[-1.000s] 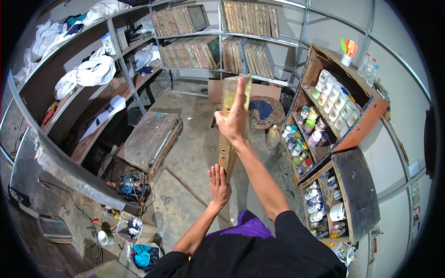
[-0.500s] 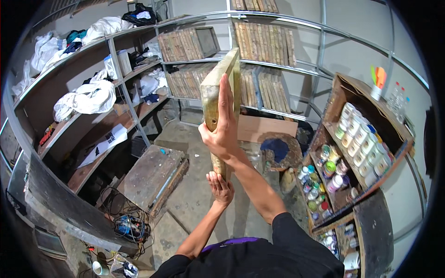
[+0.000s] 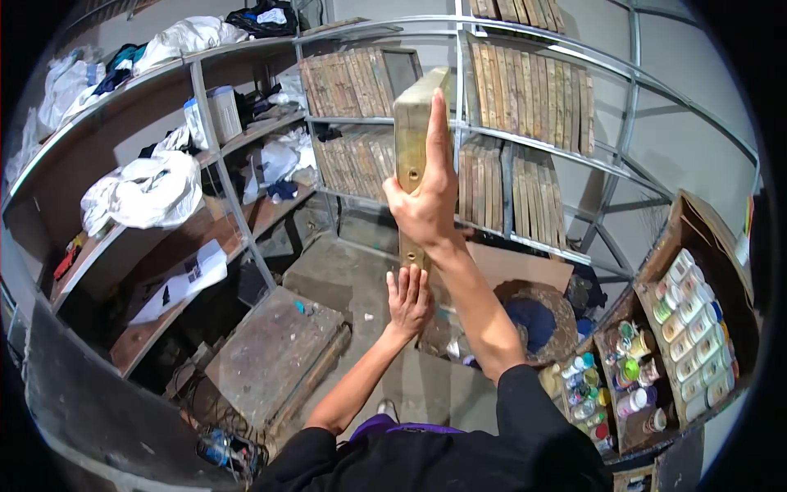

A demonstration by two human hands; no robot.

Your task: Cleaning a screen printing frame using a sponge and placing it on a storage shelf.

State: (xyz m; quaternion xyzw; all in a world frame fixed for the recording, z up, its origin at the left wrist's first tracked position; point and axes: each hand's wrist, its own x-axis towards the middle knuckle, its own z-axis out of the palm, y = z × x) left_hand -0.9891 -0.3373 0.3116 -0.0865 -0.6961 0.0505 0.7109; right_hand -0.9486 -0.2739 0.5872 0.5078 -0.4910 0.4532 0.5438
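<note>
Upright in front of me and seen nearly edge-on is a wooden screen frame (image 3: pixel 412 141), with small round holes along its narrow side. My right hand (image 3: pixel 426 205) grips it around the middle, thumb on the left and fingers stretched along the right face. Lower down, my left hand (image 3: pixel 410 305) holds the bottom end, its fingertips against the narrow side. Most of the frame's broad right face is hidden. Behind it, similar wooden frames (image 3: pixel 348 82) stand packed edge-out on metal shelves, with another row of frames (image 3: pixel 533 94) to the right.
Left shelves carry white cloth bundles (image 3: pixel 147 193) and a paper sheet (image 3: pixel 184 283). A low worn box (image 3: pixel 275 353) stands on the floor at left, with tangled cables near it. At right, a wooden cabinet (image 3: pixel 660 283) holds several jars; a round stool-like object (image 3: pixel 541 320) stands nearby.
My view has turned left and come closer to the shelves, which appear shifted right. Both hands still hold the frame, which sits slightly higher and further right in view.
</note>
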